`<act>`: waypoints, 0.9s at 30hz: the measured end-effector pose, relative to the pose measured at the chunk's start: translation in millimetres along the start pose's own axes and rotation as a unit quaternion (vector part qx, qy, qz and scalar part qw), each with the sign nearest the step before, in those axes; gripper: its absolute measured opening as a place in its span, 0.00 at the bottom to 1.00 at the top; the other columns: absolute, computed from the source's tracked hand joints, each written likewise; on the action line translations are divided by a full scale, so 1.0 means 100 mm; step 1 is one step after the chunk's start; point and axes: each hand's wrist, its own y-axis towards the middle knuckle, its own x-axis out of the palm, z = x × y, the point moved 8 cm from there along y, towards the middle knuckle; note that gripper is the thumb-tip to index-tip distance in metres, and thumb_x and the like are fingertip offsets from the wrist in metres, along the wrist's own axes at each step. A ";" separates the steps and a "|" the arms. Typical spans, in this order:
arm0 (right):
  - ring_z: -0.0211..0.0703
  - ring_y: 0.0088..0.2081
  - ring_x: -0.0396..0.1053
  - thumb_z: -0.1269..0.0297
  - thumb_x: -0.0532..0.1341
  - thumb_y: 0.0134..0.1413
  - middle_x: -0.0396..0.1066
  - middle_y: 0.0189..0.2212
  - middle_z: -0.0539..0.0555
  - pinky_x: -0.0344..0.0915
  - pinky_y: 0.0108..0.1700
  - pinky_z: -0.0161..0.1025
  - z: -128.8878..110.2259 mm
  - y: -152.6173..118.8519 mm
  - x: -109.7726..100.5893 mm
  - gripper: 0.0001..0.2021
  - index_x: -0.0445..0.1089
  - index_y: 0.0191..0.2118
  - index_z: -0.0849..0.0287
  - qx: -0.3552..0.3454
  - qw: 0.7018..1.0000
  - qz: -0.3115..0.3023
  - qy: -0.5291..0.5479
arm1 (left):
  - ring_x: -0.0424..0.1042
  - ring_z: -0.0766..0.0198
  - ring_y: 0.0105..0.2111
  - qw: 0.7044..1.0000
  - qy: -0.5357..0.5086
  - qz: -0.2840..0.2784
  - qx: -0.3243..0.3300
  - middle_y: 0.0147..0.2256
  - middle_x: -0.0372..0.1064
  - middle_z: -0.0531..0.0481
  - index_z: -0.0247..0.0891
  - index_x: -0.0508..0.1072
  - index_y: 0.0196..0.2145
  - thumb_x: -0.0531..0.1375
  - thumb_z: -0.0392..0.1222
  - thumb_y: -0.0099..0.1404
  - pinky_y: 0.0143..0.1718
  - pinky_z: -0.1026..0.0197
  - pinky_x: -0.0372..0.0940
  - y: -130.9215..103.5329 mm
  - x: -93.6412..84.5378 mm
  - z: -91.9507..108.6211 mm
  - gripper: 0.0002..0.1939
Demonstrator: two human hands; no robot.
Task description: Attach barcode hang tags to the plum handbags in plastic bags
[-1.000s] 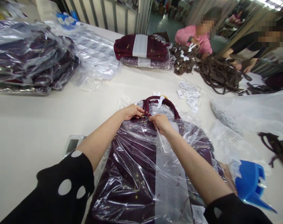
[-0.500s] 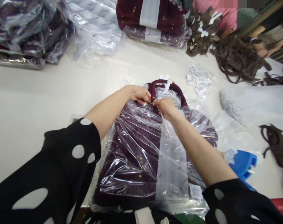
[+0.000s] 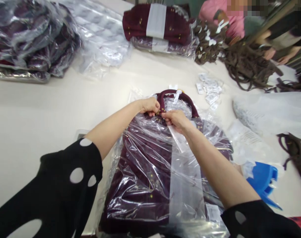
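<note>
A dark maroon handbag (image 3: 140, 155) lies flat in front of me inside a clear plastic bag (image 3: 135, 211), its handle (image 3: 176, 91) sticking out at the far end. My left hand (image 3: 150, 105) is closed at the near left base of the handle, pinching a small brass-coloured ring there. Almost touching it, my right hand (image 3: 175, 119) is closed in a pinch at the same spot. A white tag (image 3: 179, 138) hangs below the right fingers; its attachment is hidden by them. White paper (image 3: 186, 185) wraps the bag's middle.
Plastic-wrapped bags (image 3: 33, 39) pile at the far left, beside clear plastic sleeves (image 3: 98, 29). Another maroon bag stack (image 3: 176, 24) stands at the back. Loose white tags (image 3: 211, 87), brown straps (image 3: 249, 66) and a blue plastic object (image 3: 263, 178) lie rightward. Two other people work at the back right.
Both hands stay at the handle base, the left wrist more curled. The white tag under my right hand now shows more fully. The whole view has shifted slightly.
</note>
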 end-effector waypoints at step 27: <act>0.31 0.17 0.60 0.70 0.66 0.45 0.65 0.16 0.48 0.55 0.18 0.28 0.18 0.05 0.08 0.08 0.65 0.25 0.63 0.021 0.996 -0.091 0.000 | 0.53 0.77 0.14 0.968 -0.211 0.133 -0.011 0.15 0.63 0.52 0.32 0.61 0.18 0.57 0.25 0.46 0.16 0.70 0.39 -0.30 -0.17 -0.11 0.08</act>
